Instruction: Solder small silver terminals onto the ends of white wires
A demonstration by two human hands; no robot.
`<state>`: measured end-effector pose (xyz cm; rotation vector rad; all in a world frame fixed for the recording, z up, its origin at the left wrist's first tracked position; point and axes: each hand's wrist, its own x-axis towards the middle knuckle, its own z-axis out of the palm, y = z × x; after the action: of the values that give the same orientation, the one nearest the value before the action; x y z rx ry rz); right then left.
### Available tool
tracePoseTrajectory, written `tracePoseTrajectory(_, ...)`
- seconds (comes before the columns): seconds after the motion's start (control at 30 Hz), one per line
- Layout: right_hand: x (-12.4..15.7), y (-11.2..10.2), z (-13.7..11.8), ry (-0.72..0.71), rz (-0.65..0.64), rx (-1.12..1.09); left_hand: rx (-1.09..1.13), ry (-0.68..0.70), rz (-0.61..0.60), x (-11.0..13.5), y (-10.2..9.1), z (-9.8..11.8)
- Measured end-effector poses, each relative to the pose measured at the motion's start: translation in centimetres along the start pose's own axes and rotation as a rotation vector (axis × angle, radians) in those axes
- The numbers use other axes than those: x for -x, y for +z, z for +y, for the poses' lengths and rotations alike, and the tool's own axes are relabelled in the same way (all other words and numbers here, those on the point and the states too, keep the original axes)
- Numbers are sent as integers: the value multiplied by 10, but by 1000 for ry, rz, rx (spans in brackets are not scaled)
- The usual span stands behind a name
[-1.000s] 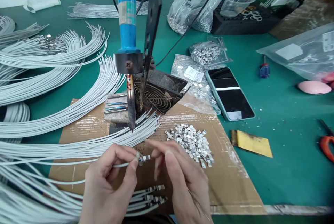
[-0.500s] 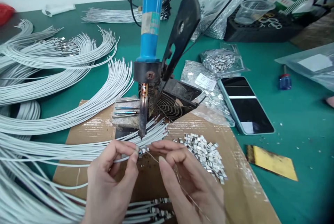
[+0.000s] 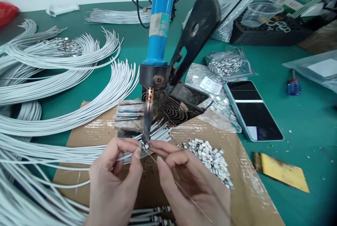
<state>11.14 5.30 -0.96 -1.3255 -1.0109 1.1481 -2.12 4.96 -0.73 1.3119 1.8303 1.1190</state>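
Observation:
My left hand [image 3: 117, 177] pinches the end of a white cable between thumb and fingertips. A small metal connector [image 3: 146, 146] sticks out at that end. With my right hand [image 3: 193, 184] I hold a thin solder wire [image 3: 189, 198], its tip angled up to the connector. The right fingertips lie close by the connector; whether they also grip it I cannot tell. Above both hands stands a soldering iron [image 3: 160, 19] with a blue handle, clamped tip-down. Its dark tip [image 3: 146, 127] meets the connector or sits just over it.
Bundles of white cables [image 3: 52, 124] fill the left side. Loose metal connectors [image 3: 210, 155] are heaped on the cardboard [image 3: 247, 184]. A fan [image 3: 173, 110] stands behind the iron. To the right are a phone [image 3: 255, 110], a yellow sponge [image 3: 284, 171] and a small screwdriver [image 3: 293, 86].
Both hands have moved slightly up toward the iron, bringing the connector from just below the tip to the tip. The solder wire now runs straighter. The view has shifted a little.

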Motion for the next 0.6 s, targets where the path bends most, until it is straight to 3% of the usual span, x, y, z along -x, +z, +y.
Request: tracePoseTrajectory(0.6,-3,3,-2,37,29,-101,61,-18,43,-3,5,3)
